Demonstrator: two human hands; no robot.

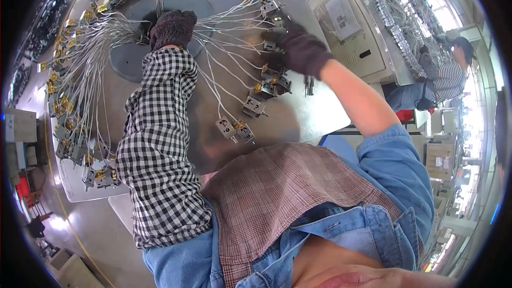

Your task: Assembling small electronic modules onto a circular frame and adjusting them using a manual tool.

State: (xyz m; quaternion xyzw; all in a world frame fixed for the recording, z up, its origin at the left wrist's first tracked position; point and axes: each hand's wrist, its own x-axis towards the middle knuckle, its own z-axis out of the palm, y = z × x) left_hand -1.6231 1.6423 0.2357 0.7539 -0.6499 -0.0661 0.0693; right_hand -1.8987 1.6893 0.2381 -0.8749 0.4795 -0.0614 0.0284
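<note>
My left hand [173, 29], in a dark knitted glove, is closed in a fist at the middle of a grey round disc [125, 58]. White wires [226, 23] fan out from beside it, and it seems closed around part of their bundle; its fingertips are hidden. My right hand [304, 50], also dark-gloved, reaches over a row of small metal boxes at the right, its fingers smeared by motion. Just below it lie metal boxes with brass-coloured parts [277, 84]. Nearer me are another box [254, 108] and a pair of boxes [226, 127] on wire ends.
Many similar wired boxes [64, 104] line the left edge of the metal table [224, 154]. A beige cabinet [346, 26] stands beyond the right edge. Farther right, a person in a striped top [448, 77] sits by another table with a ring of wired parts [394, 32].
</note>
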